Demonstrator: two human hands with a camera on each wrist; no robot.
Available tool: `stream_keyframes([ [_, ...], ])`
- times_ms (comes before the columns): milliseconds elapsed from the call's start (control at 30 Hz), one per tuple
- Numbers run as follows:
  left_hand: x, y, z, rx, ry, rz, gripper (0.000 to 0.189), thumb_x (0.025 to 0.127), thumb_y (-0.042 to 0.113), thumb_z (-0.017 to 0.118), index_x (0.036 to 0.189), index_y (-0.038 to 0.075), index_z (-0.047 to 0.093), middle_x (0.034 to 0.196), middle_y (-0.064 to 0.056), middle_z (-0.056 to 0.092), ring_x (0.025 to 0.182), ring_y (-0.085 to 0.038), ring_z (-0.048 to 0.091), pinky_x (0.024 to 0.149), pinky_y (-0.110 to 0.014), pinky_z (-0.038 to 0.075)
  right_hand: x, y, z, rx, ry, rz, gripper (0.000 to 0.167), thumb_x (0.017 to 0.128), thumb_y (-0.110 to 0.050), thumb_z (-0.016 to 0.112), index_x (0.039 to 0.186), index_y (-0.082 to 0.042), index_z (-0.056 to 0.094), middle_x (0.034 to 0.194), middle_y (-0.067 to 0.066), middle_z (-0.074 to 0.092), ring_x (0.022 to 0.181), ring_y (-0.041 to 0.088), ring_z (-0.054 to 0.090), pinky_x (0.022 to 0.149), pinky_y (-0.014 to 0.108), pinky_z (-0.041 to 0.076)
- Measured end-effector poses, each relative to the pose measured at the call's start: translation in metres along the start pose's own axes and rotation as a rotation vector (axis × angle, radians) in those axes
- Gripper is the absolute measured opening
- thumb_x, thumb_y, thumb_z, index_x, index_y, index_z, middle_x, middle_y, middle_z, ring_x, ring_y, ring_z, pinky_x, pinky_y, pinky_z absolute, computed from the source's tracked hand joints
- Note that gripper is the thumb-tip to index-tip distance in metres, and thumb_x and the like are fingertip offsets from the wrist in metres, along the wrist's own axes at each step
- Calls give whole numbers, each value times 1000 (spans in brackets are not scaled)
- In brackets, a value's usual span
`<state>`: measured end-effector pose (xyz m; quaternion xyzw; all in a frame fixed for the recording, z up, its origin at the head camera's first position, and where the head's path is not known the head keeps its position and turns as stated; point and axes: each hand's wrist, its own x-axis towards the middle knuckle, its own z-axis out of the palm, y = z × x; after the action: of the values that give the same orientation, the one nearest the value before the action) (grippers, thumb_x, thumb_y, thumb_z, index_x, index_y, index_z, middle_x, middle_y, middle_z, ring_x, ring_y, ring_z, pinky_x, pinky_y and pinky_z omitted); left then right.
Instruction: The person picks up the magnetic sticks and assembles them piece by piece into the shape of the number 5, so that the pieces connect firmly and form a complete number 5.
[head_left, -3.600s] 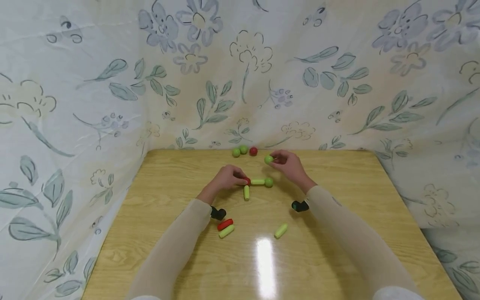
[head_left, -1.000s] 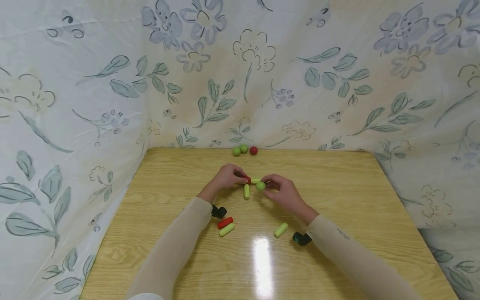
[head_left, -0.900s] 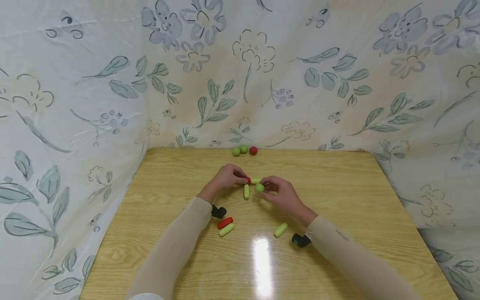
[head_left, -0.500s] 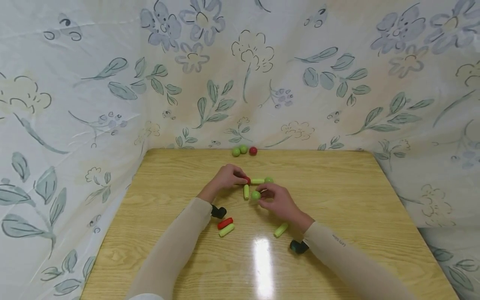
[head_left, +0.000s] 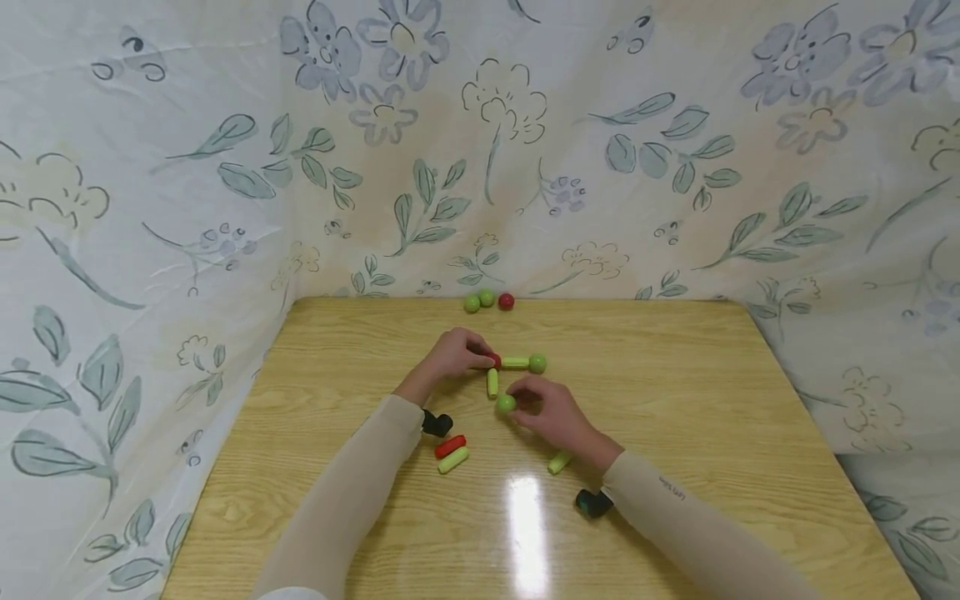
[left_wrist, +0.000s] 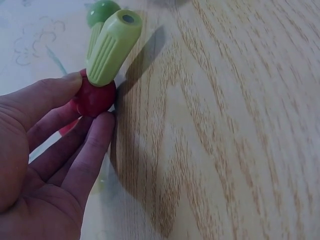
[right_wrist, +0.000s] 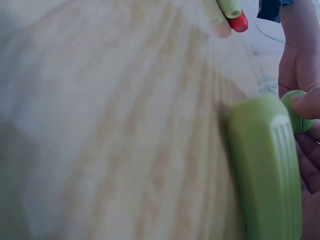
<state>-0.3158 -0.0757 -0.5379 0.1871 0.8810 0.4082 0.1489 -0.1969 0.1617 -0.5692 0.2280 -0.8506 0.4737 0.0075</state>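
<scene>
My left hand (head_left: 453,353) pinches a red ball (left_wrist: 97,97) between thumb and fingertips, low over the wooden table. Two light green rods join that ball: one (head_left: 492,383) points toward me, the other (head_left: 515,363) points right and ends in a green ball (head_left: 537,363). A hole with a grey centre shows in the near rod's free end in the left wrist view. Between thumb and fingers, my right hand (head_left: 555,414) holds another green ball (head_left: 506,403), just in front of that free end and apart from it. A bit of red shows behind my left fingers.
Two green balls (head_left: 472,303) and a red ball (head_left: 506,302) sit at the table's back edge. A red rod (head_left: 450,447) and a light green rod (head_left: 453,460) lie front left. Another green rod (right_wrist: 265,170) lies below my right wrist. Floral cloth (head_left: 525,167) hangs behind.
My right hand has carried its green ball from near the back edge toward me and slightly left, past the joined pieces. My left hand stays in place on the red ball.
</scene>
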Motion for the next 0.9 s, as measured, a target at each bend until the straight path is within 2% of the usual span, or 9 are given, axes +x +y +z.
stream_keyframes([
  [300, 0, -1, 0, 7, 1, -2, 12, 98, 22, 85, 106, 14, 84, 100, 3, 77, 99, -19, 66, 91, -37, 54, 1, 0, 6, -47, -43, 38, 31, 92, -9, 88, 119, -13, 76, 109, -7, 74, 98, 12, 70, 89, 37, 59],
  [900, 3, 2, 2, 20, -8, 16, 11, 97, 23, 86, 104, 14, 85, 97, 4, 77, 99, -19, 66, 93, -36, 54, 7, 0, 9, -72, -22, 27, 30, 92, -11, 90, 118, -15, 75, 105, -8, 74, 97, 11, 70, 88, 36, 59],
])
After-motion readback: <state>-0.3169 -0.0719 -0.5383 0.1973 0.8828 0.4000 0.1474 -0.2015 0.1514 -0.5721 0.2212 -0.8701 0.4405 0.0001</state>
